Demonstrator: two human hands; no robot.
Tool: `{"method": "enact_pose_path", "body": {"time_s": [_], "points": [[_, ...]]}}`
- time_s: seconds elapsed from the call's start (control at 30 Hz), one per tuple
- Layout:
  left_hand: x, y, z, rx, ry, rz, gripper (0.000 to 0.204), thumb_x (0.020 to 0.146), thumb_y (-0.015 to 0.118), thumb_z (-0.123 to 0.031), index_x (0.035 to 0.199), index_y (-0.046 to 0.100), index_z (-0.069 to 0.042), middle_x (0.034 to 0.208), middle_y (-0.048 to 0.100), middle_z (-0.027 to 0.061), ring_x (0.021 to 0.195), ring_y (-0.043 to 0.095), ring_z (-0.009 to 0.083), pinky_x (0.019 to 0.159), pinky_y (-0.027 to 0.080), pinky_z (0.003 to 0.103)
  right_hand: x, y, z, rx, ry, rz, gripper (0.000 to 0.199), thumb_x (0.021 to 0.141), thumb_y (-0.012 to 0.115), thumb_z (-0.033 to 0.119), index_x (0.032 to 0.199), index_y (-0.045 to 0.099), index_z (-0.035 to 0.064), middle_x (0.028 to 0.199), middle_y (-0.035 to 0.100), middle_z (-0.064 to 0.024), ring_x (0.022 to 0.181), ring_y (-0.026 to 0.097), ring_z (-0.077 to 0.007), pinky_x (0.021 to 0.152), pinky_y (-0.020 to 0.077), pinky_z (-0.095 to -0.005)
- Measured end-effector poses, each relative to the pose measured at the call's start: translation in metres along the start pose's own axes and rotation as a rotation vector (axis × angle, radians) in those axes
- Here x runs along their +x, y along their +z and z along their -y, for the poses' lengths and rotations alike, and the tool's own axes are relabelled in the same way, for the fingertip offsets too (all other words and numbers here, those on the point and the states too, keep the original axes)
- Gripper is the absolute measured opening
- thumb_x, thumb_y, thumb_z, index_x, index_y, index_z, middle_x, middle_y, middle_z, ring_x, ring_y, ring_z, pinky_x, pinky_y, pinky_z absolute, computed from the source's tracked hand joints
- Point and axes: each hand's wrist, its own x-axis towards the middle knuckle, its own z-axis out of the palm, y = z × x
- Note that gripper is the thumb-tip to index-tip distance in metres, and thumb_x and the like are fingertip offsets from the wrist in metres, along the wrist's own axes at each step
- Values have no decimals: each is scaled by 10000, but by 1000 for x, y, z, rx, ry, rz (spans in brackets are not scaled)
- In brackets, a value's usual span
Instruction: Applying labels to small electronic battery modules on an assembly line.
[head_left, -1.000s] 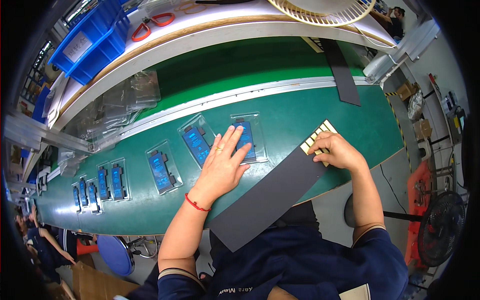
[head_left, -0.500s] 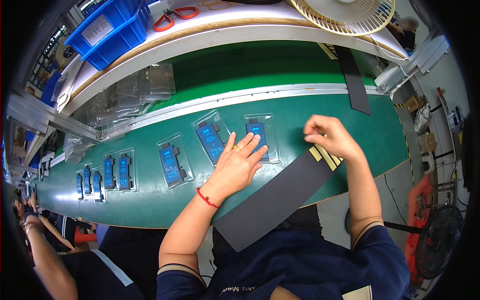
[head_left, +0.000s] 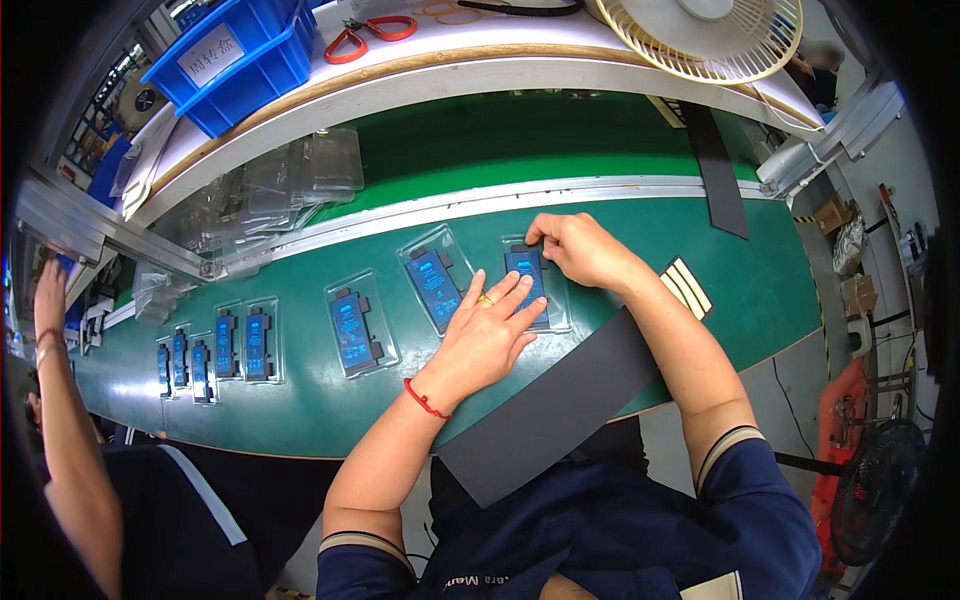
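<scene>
While left hand (head_left: 487,335) flattens clear blister tray (head_left: 537,283), right hand (head_left: 578,248) pinches edge.

green belt (head_left: 620,225); blue cells (head_left: 352,328) in clear trays (head_left: 452,247); black strip (head_left: 560,400); red wristband (head_left: 424,400); blue bin (head_left: 235,75); red-handled scissors (head_left: 362,36); cream fan (head_left: 712,35).

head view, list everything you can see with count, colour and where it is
clear plastic trays with blue flat parts: about eight, along the green belt
green conveyor belt: one, across the middle
empty clear trays: a stack, behind the belt, left
blue plastic bin: one, upper left shelf
red-handled scissors: one, shelf
white fan: one, top right
black strip: one, near belt edge
co-worker's arm: one, far left
left hand: flat on the rightmost tray
right hand: fingertips on that tray's top
</scene>
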Motion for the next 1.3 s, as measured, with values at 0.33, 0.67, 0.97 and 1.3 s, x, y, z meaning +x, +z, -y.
{"method": "enact_pose_path", "body": {"time_s": [0.33,0.67,0.97,1.3], "points": [[1,-1,-3,-1,-1,3,428,880,692,-245,1285,625,-124,1404,540,123,1374,436,290,1152,287,557,1,10,9,-240,-86,16,201,792,639,-35,964,551,20,857,667,-175,850,642,-377,703,493,-454],[2,2,-4,8,12,-21,424,881,692,-246,1280,629,-118,1402,539,137,1360,450,299,1156,289,541,-69,-45,-16,-179,-28,-388,86,815,688,28,881,634,34,815,626,-102,756,630,-281,664,502,-366],[1,0,-1,32,15,-24,430,864,710,-229,1269,635,-105,1394,545,147,1349,462,305,1146,306,552,-152,-72,-43,-45,58,188,221,707,802,38,916,737,68,885,656,-62,909,623,-261,816,505,-368],[1,-1,-6,20,-18,-10,446,862,715,-224,1288,631,-124,1411,536,138,1363,449,301,1153,295,544,-145,-69,-40,-100,154,268,274,704,810,24,914,640,72,945,570,-62,908,570,-261,812,466,-365]]}}
